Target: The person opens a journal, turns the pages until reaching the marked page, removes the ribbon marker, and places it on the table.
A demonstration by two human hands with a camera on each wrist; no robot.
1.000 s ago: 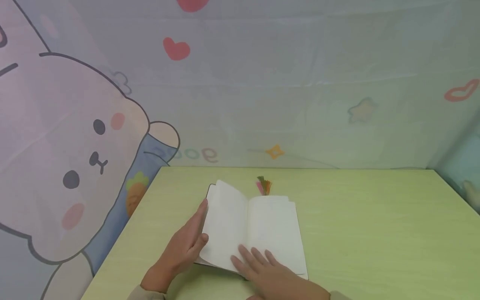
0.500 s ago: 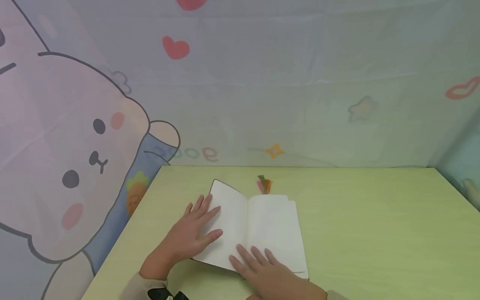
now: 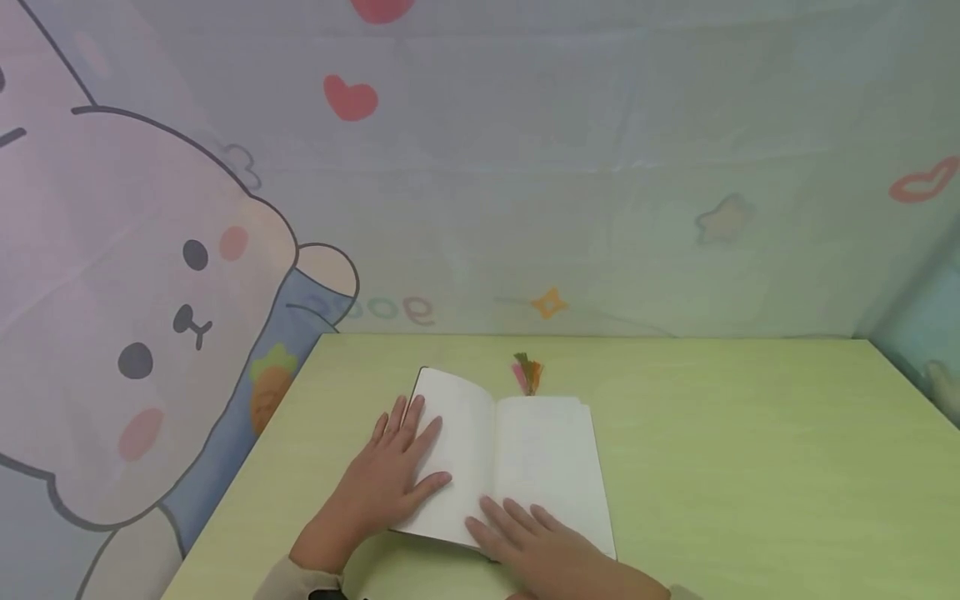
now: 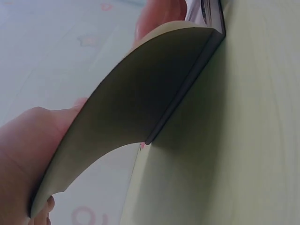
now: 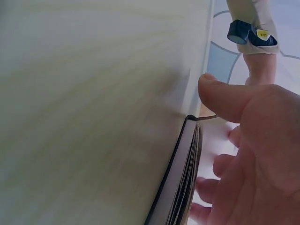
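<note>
An open book with blank white pages (image 3: 551,454) lies on the table in the head view. My left hand (image 3: 386,479) rests with spread, straight fingers on the outer part of the left page. My right hand (image 3: 540,550) lies across the lower edge near the spine, fingertips on the right page. The left wrist view shows the dark underside of the left cover (image 4: 131,89) curving up off the table, with part of my left hand (image 4: 28,150) over its outer edge. In the right wrist view, the thick page block (image 5: 180,173) sits beside my right hand (image 5: 267,140).
A pale green table (image 3: 742,467) extends well to the right of the book. Pink, green and orange tassels (image 3: 528,375) stick out past the book's top edge. Behind stands a cloth backdrop (image 3: 525,167) printed with a cartoon rabbit, hearts and stars.
My left hand has turned from upright at the book's left edge to lying spread on the left page. The loose raised leaf there has gone down. My right hand has stayed nearly still.
</note>
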